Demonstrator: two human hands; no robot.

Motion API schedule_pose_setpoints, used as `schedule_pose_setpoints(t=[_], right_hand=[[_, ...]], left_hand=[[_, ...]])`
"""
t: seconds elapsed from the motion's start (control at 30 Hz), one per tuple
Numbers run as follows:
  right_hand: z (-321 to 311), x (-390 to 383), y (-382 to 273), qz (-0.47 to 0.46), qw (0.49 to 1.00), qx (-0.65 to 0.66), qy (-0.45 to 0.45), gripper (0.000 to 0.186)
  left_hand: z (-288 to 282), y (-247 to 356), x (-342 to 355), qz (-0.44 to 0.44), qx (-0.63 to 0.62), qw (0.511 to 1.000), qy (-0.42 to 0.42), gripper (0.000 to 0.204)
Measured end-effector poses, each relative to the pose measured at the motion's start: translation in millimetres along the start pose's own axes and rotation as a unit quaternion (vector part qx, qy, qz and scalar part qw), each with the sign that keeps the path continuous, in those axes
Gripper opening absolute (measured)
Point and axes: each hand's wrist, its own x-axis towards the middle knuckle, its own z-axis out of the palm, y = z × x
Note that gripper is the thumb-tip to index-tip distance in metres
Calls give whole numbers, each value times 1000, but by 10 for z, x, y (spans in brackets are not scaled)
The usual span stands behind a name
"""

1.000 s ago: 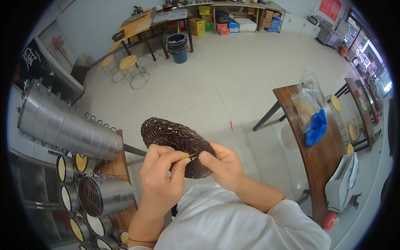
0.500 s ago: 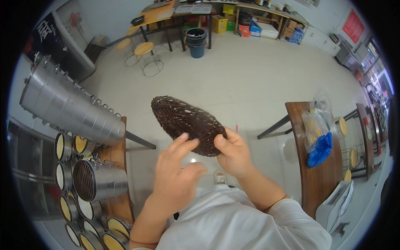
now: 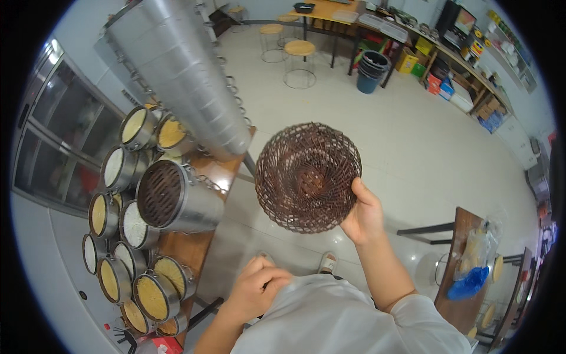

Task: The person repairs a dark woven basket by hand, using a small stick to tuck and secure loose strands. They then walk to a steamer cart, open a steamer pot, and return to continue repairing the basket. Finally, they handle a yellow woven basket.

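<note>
A round, shallow basket (image 3: 309, 180) of dark brown open weave is held up in front of me, its dished face toward me. My right hand (image 3: 365, 215) grips its right rim, thumb on the near face and fingers behind. My left hand (image 3: 256, 289) is apart from the basket, low in front of my shirt, with its fingers curled in and nothing seen in them. To the left, a metal cylinder (image 3: 203, 206) with a brown slatted end lies on its side on a wooden table (image 3: 174, 243).
Several round metal tins (image 3: 152, 297) with yellow or white contents crowd the left table. A tall stack of metal cylinders (image 3: 183, 76) leans behind them. At right stands another wooden table (image 3: 454, 301) with a blue plastic bag (image 3: 469, 283). Stools (image 3: 299, 48) and bins (image 3: 371, 71) stand farther off.
My left hand has come off the basket and dropped lower, its fingers curling in. The basket has turned to face me. My view has swung left toward the tins.
</note>
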Motion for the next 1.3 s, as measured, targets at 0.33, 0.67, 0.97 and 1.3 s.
schedule_pose_setpoints(t=[0.33, 0.67, 0.97, 1.3], right_hand=[[1016, 909, 1809, 62, 990, -129, 4, 42], [1123, 1770, 3100, -123, 657, -744, -29, 65], [1201, 1975, 3231, -181, 662, -718, -117, 51], [1396, 1427, 3286, 95, 674, -461, -569, 33]], left_hand=[[-1729, -1236, -753, -158, 20, 980, 122, 9], [-2608, -1826, -2724, -379, 126, 791, 465, 5], [-2092, -1900, -3414, -480, 56, 650, 587, 6], [-1612, -1846, -2917, -501, 38, 582, 639, 8]])
